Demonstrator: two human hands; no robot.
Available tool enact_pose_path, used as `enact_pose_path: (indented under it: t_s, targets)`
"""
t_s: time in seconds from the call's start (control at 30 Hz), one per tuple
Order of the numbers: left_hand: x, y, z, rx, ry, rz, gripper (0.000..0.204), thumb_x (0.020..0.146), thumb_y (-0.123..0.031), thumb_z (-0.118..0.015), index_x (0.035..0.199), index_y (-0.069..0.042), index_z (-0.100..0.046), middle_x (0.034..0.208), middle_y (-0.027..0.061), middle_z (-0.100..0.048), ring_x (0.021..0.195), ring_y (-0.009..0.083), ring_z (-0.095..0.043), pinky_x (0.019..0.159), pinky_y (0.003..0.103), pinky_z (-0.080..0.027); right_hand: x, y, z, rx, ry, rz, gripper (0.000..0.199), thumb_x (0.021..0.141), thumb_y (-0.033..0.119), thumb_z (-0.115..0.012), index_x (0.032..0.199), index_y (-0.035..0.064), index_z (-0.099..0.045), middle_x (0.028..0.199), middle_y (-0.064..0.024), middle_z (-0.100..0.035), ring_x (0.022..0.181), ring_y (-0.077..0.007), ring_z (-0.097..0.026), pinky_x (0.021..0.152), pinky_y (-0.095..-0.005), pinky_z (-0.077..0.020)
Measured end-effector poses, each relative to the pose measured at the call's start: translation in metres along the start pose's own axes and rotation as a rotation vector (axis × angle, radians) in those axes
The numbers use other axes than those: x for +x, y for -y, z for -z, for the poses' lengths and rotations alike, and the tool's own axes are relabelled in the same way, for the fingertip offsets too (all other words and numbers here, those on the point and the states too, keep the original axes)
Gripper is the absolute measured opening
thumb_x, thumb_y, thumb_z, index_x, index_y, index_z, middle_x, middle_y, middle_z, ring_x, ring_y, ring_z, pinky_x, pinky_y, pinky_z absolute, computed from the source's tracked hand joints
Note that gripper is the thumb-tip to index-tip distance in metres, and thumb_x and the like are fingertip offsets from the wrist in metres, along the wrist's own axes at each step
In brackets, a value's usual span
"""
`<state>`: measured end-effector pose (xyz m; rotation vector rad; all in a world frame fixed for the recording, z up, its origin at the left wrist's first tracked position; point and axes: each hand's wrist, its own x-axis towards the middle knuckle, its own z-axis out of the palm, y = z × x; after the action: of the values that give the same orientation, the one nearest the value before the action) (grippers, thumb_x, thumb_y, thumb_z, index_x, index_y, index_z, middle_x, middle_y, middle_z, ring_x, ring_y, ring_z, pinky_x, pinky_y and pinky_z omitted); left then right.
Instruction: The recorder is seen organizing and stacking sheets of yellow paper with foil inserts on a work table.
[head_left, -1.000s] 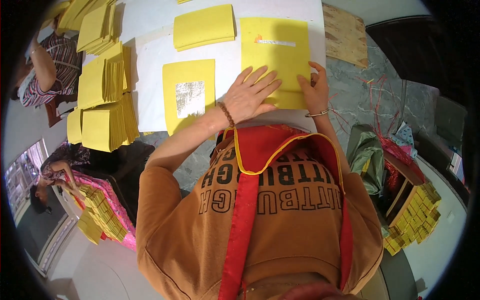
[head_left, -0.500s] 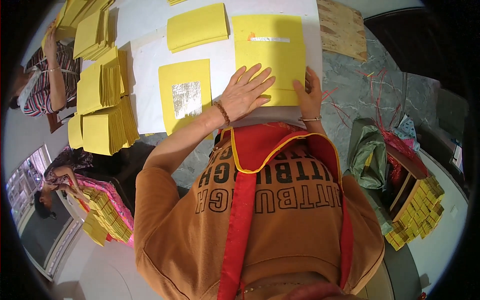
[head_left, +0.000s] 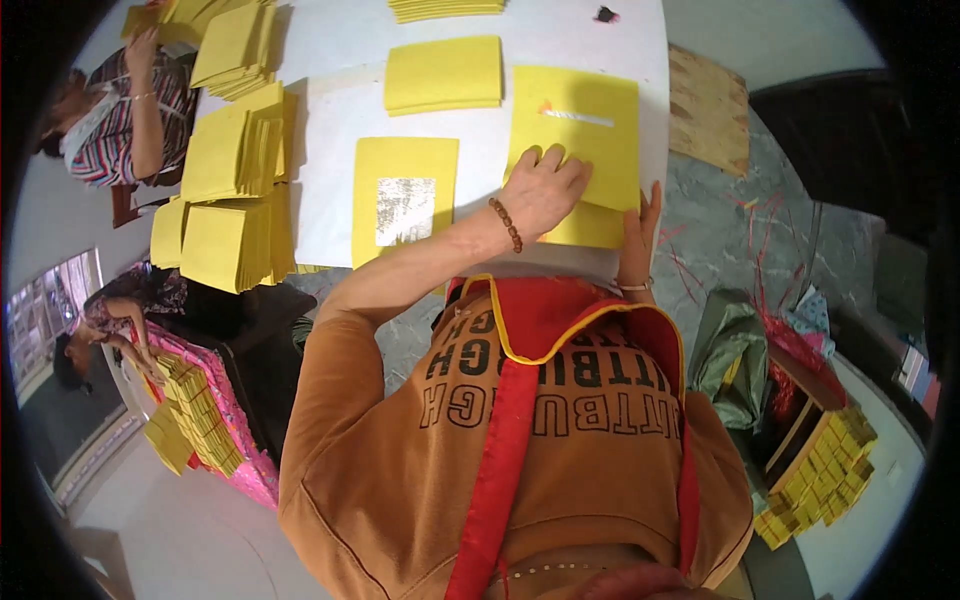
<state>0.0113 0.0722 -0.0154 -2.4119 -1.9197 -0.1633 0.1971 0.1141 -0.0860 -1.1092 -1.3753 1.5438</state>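
Note:
In front of me lies yellow paper [head_left: 600,160], folded in layers, with a narrow silver strip showing near its far end. My left hand [head_left: 545,195] rests on the near left part of it, fingers curled down against the paper and their tips hidden. My right hand [head_left: 641,235] stands at the paper's near right edge, fingers stretched and thumb apart. Left of these lies a flat yellow sheet [head_left: 365,200] with a silver patch [head_left: 405,212], partly covered by my left forearm. Beyond it sits a small stack of folded yellow paper [head_left: 443,75].
Thick yellow stacks [head_left: 228,245] line the white table's [head_left: 325,130] left side. Two people are at the left, one by the table [head_left: 125,120], one by a pink-lined box [head_left: 250,440]. Right are a wooden board [head_left: 708,110], a green bag [head_left: 728,350] and bundled yellow packs [head_left: 825,475].
My left hand has gone from lying flat with fingers spread to curled on the paper. My right hand stays by the right edge. The whole view has shifted a little.

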Motion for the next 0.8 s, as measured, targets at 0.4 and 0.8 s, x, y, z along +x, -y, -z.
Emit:
enact_pose_path:
  t_s: [0.4,0.8]
  targets:
    - [-0.021,0.173,-0.030,0.184,-0.430,0.273,0.049,0.069,-0.007,-0.058,0.117,-0.016,-0.053,0.115,-0.0013,-0.054,0.099,0.0213,-0.049,0.080,0.038,-0.036,0.003,0.002,-0.003,0.029,0.048,-0.070,0.051,0.090,0.012,-0.047,0.134,-0.0012,-0.027,0.136,-0.0135,-0.032,0.123,-0.0213,-0.035,0.101,-0.0318,-0.0281]
    - [-0.038,0.185,-0.065,0.057,-0.027,0.252,0.065,0.075,-0.011,-0.053,0.135,-0.019,-0.030,0.141,0.0051,-0.028,0.124,0.0293,-0.031,0.100,0.045,-0.026,0.005,-0.003,0.003,0.006,0.068,-0.041,0.048,0.089,0.013,-0.050,0.131,-0.0018,-0.032,0.129,-0.0129,-0.042,0.115,-0.0205,-0.042,0.097,-0.0308,-0.0330]
